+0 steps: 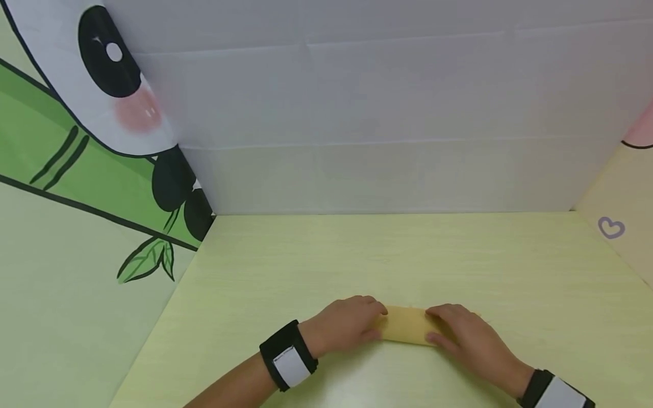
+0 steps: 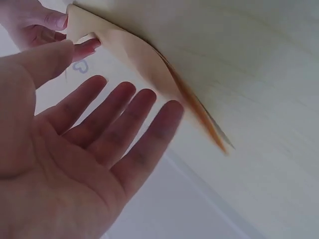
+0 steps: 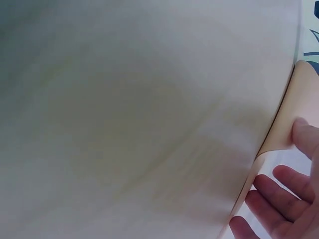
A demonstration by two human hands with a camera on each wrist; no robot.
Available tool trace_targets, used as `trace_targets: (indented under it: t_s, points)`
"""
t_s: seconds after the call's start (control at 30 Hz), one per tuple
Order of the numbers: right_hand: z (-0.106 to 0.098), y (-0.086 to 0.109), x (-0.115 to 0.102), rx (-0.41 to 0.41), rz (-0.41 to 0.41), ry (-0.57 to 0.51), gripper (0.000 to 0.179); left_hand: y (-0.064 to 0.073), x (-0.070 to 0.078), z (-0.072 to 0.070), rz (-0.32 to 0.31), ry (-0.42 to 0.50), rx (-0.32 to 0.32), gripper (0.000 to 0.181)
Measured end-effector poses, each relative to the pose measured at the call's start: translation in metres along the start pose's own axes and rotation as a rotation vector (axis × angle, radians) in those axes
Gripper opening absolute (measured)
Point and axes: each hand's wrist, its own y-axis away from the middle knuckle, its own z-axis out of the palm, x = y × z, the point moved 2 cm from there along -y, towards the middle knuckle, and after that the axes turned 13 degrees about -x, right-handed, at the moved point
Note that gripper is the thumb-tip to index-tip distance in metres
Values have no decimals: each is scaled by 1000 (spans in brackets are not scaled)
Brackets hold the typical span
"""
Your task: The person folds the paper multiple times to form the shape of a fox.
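A folded sheet of tan-yellow paper (image 1: 408, 324) lies low on the table between the two hands. My left hand (image 1: 347, 323) is at its left end. In the left wrist view its fingers stretch out loosely, the index fingertip (image 2: 172, 109) right at the edge of the paper (image 2: 134, 57), whose layers gape apart at one end. At the right end, my right hand (image 1: 471, 343) holds the paper between thumb and fingers. The right wrist view shows its thumb (image 3: 303, 132) on the curved fold of the paper (image 3: 286, 114), other fingers along the lower edge.
The pale yellow table (image 1: 285, 260) spreads around the paper. A plain whitish back panel (image 1: 382, 102) rises behind it, with a cartoon-printed panel (image 1: 102, 170) at the left and another panel with a small heart (image 1: 611, 227) at the right. Each wrist wears a black band (image 1: 288, 356).
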Motion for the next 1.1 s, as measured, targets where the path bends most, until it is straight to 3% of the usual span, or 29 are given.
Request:
trace_targets:
  t_s: [0.13,0.27,0.4,0.57,0.73,0.87,1.1]
  points:
    - [-1,-2,0,1,-1,0,41,1,0,-4,51,-32,103,31]
    - [0,-3,2,7,-4,-2,41,0,8,-3,158,-155,157,37]
    - [1,-4,3,16,-15,-1,41,-1,19,0,244,-311,114,45]
    - [1,-5,3,15,-7,14,42,-6,25,6,234,-388,7,52]
    - [1,-6,3,-4,-12,17,42,-10,25,11,190,-314,-72,59]
    - [-1,-5,4,-13,-66,35,36,-11,23,12,174,-229,-125,63]
    - [-2,0,6,-33,-174,107,31,-11,23,10,166,-187,-151,64]
